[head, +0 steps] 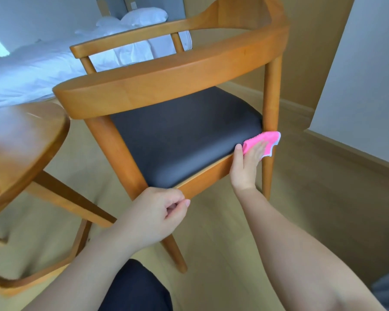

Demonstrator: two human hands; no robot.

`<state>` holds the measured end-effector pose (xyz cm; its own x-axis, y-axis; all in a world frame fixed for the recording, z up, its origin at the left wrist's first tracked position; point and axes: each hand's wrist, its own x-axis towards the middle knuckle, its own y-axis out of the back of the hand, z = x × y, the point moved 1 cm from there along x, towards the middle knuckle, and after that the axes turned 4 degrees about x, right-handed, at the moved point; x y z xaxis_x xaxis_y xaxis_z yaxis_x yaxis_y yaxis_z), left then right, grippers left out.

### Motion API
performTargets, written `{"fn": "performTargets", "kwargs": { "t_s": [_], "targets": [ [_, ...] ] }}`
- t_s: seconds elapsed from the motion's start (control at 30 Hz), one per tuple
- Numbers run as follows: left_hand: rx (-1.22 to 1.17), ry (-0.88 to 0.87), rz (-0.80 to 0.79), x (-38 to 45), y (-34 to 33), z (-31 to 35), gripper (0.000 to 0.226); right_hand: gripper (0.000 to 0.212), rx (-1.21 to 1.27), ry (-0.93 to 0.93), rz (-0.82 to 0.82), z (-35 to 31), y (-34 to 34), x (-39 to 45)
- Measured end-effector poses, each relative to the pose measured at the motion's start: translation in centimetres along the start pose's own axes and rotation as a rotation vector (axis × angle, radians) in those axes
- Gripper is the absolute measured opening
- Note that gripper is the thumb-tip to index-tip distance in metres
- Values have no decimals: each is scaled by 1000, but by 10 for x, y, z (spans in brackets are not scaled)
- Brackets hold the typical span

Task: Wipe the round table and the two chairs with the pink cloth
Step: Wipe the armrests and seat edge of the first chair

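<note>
Fingers: right hand (247,162) presses flat on pink cloth (265,142); left hand (155,216) loosely curled, empty.
Cloth: against wooden chair (166,81) leg, beside dark seat cushion (180,131).

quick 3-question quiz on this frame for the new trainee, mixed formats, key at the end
1. True or false: the pink cloth lies on the round table.
2. Which hand presses the cloth: A) left hand B) right hand?
3. Fill in: the cloth is at the corner of the dark seat, against a wooden ____ of the chair.

Key
1. False: it is on the chair, at the seat's edge.
2. B. The left hand is loosely curled by the front seat rail; I cannot tell whether it holds it.
3. Leg.
</note>
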<state>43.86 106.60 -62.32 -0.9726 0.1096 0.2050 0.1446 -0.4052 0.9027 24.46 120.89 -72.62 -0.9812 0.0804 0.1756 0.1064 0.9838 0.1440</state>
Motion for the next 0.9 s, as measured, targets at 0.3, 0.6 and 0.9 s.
{"fn": "performTargets", "kwargs": {
  "t_s": [0.3,0.6,0.9],
  "targets": [
    [154,-11,55,-18,11,-10,39,87,-15,103,-51,-3,-49,-78],
    [273,33,107,-41,33,-25,43,78,-59,305,-246,-7,-100,-186],
    [283,-56,71,-38,31,-28,45,38,75,292,102,-11,-90,-176]
  ]
}}
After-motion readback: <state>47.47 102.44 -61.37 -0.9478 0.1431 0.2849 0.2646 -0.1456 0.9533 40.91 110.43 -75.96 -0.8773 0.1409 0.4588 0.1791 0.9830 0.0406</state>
